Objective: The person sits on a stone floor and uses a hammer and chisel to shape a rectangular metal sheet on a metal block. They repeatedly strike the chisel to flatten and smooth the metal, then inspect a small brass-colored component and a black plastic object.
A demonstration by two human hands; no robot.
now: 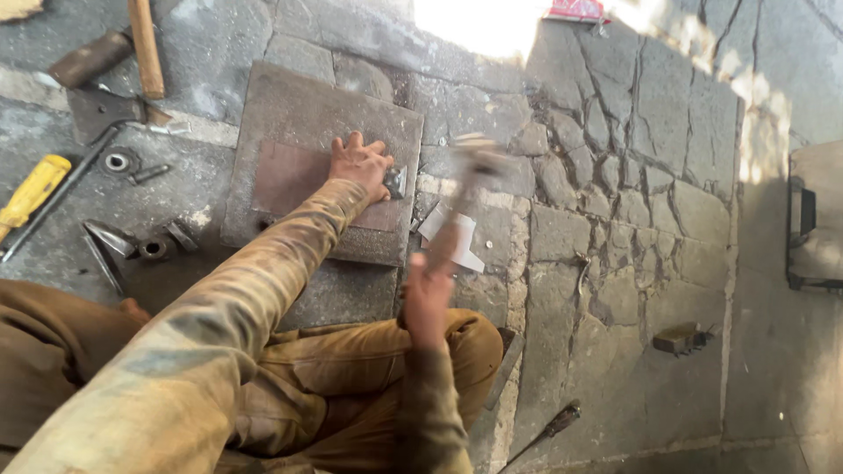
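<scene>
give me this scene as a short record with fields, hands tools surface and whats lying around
left hand: flat on a metal sheet, fingers by a small metal piece
right hand: grips a hammer, blurred, raised above the slab
surface: square stone slab on cracked stone floor
lying left: yellow-handled screwdriver, wooden-handled hammer, metal rings and bits
lying right: small block
posture: seated, knees bent
</scene>
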